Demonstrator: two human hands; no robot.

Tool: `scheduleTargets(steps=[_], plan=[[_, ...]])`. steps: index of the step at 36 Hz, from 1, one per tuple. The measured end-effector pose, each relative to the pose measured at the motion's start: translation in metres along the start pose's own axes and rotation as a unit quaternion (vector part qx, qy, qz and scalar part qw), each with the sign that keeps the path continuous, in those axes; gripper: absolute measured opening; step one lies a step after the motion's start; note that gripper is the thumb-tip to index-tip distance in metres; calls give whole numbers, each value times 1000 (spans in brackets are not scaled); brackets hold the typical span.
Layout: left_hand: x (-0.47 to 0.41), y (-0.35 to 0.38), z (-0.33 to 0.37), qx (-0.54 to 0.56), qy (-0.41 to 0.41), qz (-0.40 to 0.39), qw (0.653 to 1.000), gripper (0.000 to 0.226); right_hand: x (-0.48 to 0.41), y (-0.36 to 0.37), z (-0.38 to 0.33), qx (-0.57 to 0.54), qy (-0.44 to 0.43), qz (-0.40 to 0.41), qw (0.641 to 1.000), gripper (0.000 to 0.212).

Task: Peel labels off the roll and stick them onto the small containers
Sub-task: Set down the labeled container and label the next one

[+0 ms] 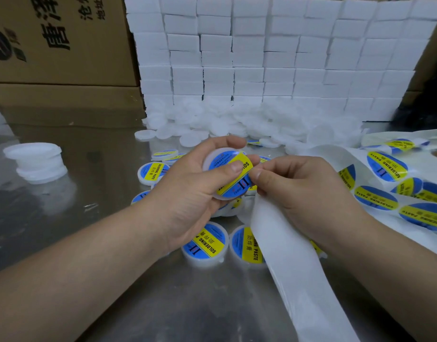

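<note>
My left hand [188, 193] grips a small round white container [213, 157] above the table, thumb pressing a blue and yellow label [237, 186] onto its lid. My right hand [301, 188] pinches the label's right edge at the container. The white backing strip [294, 255] runs from under my right hand toward the lower right. The label roll's loose strip [390, 183] with several round labels lies at the right.
Several labelled containers [205, 245] lie on the metal table [89, 230] under my hands. A pile of blank white lids [237, 122] sits behind, before a wall of white blocks [274, 58]. A stack of white containers [36, 161] stands left, cardboard boxes [59, 45] behind.
</note>
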State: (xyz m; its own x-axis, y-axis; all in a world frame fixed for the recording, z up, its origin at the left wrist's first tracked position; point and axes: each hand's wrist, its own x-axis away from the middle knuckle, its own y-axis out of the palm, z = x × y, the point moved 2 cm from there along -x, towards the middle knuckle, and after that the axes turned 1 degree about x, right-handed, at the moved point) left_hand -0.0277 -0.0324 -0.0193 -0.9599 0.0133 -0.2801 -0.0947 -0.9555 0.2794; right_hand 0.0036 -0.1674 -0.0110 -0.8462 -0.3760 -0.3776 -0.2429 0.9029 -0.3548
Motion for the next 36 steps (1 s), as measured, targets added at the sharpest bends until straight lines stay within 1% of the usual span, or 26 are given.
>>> scheduleTargets(steps=[3, 12, 15, 20, 22, 24, 26, 28, 29, 30, 33, 34, 35, 36], plan=[[1, 1, 0, 1, 1, 2, 1000, 28, 0, 0, 0, -1, 0, -4, 1000, 31], [2, 5, 2, -5, 3, 13, 1000, 27, -1, 1, 1, 8, -5, -1, 1000, 36], [3, 6, 2, -13, 2, 19, 1000, 22, -1, 1, 2, 11, -8, 1, 1000, 36], [2, 6, 0, -50, -1, 33, 998, 26, -3, 2, 4, 26, -15, 7, 1000, 39], [2, 6, 0, -83, 7, 39, 996, 31, -4, 1, 5, 38, -15, 14, 999, 38], [5, 6, 0, -147, 37, 44, 987, 34, -4, 1, 7, 49, -15, 20, 999, 36], [8, 8, 1, -222, 80, 44, 971, 33, -4, 2, 8, 49, -13, 16, 999, 29], [12, 12, 1, -259, 114, 49, 958, 34, -3, 2, 8, 55, -16, 14, 998, 21], [13, 13, 2, -266, 130, 54, 954, 34, -3, 1, 9, 64, -22, 20, 998, 24], [15, 14, 4, -265, 144, 60, 951, 33, -4, 0, 10, 75, -30, 32, 996, 34], [19, 14, 10, -241, 181, 75, 950, 30, -5, -3, 9, 102, -35, 74, 991, 69], [19, 14, 12, -239, 189, 82, 949, 29, -5, -3, 9, 103, -32, 79, 991, 75], [19, 13, 13, -239, 188, 92, 948, 28, -5, -4, 9, 100, -30, 80, 991, 77], [18, 12, 12, -237, 178, 106, 949, 26, -5, -4, 9, 88, -30, 76, 993, 73]])
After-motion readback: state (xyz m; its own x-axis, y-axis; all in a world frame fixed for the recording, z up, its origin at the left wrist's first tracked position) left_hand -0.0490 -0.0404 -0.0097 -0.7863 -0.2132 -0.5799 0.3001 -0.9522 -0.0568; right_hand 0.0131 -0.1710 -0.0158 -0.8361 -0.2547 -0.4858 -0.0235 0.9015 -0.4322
